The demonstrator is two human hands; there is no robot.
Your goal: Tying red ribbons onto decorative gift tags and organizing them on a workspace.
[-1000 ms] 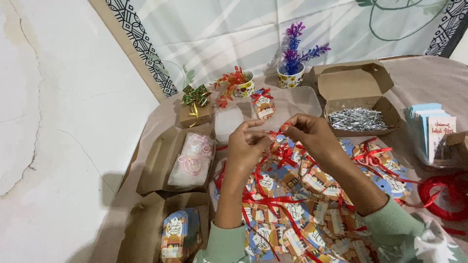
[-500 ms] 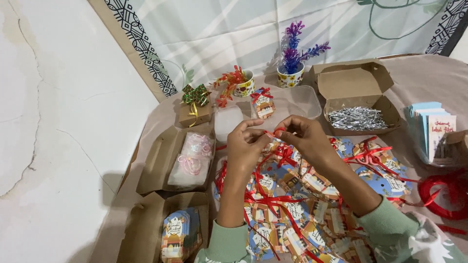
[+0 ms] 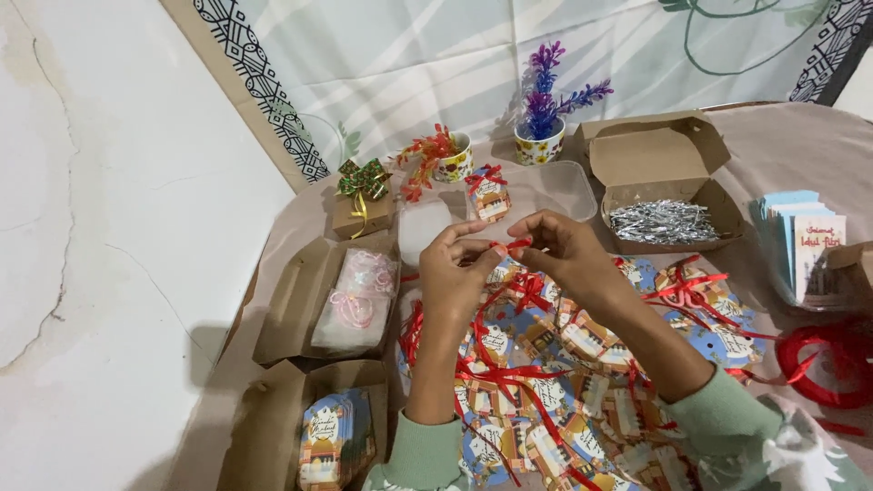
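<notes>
While your left hand [image 3: 452,273] and right hand [image 3: 566,253] each keep a pinching grip on the thin red ribbon [image 3: 511,245] above the pile of gift tags [image 3: 546,391], pull both ends evenly.
</notes>
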